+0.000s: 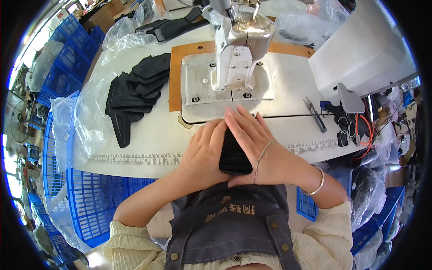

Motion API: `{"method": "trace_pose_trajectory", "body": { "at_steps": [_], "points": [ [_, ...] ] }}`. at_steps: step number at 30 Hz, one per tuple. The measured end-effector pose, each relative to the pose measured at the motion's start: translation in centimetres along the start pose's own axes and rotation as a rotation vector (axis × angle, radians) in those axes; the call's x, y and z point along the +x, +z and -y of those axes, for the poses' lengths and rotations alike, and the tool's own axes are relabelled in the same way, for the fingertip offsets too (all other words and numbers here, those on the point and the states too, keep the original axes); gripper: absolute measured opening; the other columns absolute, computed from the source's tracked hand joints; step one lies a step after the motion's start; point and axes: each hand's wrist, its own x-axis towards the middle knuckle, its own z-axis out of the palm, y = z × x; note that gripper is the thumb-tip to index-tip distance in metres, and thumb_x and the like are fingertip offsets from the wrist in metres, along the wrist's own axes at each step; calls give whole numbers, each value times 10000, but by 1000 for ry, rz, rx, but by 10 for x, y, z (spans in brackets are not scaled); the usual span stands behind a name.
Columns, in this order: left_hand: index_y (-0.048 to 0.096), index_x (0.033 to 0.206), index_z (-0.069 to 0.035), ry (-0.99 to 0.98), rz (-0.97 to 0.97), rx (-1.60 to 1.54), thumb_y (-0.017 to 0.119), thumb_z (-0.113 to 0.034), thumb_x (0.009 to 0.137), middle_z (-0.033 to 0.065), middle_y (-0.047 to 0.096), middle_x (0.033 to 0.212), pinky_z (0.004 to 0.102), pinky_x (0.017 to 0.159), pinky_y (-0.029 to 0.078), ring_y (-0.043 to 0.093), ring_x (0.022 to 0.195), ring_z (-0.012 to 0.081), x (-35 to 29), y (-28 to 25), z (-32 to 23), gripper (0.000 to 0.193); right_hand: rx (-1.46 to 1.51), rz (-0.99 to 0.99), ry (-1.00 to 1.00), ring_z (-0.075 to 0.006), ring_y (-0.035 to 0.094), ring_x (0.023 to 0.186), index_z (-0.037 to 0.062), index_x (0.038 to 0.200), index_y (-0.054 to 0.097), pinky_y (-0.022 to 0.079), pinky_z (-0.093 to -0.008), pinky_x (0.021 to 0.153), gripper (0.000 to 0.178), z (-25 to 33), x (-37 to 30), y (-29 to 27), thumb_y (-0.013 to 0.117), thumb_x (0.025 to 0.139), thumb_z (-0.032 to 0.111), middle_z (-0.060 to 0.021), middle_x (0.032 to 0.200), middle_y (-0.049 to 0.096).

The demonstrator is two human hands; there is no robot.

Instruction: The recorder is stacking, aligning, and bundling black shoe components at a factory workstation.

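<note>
Between my two hands is a smooth black piece [235,155] with a rounded lower edge; its upper part is hidden under my fingers, so I cannot make out its exact kind. From the left side my left hand [202,150] presses against it, fingers together. My right hand [256,148] grips its other side, fingertips pointing up towards the machine bed and thumb below the piece. The sewing machine head [238,58] stands just beyond, over its metal plate [198,81]. To the left, several black cut pieces [139,90] lie in an overlapping fan.
Thread snips [315,114] lie to the right, beside tangled cords [353,128]. A printed ruler strip [135,159] follows the table's front edge. Clear plastic bags [90,121] drape the left side, above a blue crate [99,198]. Black straps [175,26] lie behind.
</note>
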Motion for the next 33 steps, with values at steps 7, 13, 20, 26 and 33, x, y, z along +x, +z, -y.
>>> {"method": "trace_pose_trajectory", "body": {
  "at_steps": [7, 13, 20, 26, 33],
  "points": [
    [261, 1470, 63, 24, -52, -38, 948, -198, 523, 240, 442, 1385, 464, 1040, 425, 501, 1250, 391, -10, 5, 4, 1199, 222, -35, 2, -392, 451, 1247, 2, 1548, 176, 348, -468, 1090, 1282, -16, 11, 4, 911, 577, 404, -199, 1374, 463],
    [129, 1530, 74, 72, -104, 45, 951, -221, 478, 281, 376, 1470, 468, 1064, 376, 460, 1294, 416, -2, 0, 4, 1368, 142, -51, -118, -385, 488, 1202, 69, 1544, 251, 388, -461, 1051, 1196, -21, 15, 7, 902, 583, 355, -195, 1362, 479],
    [89, 1539, 89, 32, 24, -153, 963, -368, 515, 293, 334, 1489, 481, 1078, 354, 417, 1320, 439, -18, -11, 34, 1421, 105, -8, -160, -372, 504, 1184, 96, 1563, 218, 397, -462, 1037, 1189, -20, 17, 5, 887, 603, 306, -182, 1328, 491],
    [128, 1527, 106, 23, -73, -105, 948, -468, 514, 278, 375, 1420, 484, 1077, 354, 423, 1282, 438, -23, 1, 24, 1424, 155, -44, -104, -370, 472, 1222, 63, 1576, 143, 389, -461, 1043, 1248, -10, 16, 5, 887, 600, 289, -182, 1325, 450],
    [191, 1497, 122, 46, -32, -36, 886, -550, 553, 266, 380, 1387, 491, 1040, 370, 438, 1196, 429, -20, 4, 24, 1351, 3, -54, -30, -363, 483, 1206, 99, 1565, 212, 399, -478, 1020, 1180, -11, 18, 3, 877, 618, 332, -163, 1307, 459]
  ]
}}
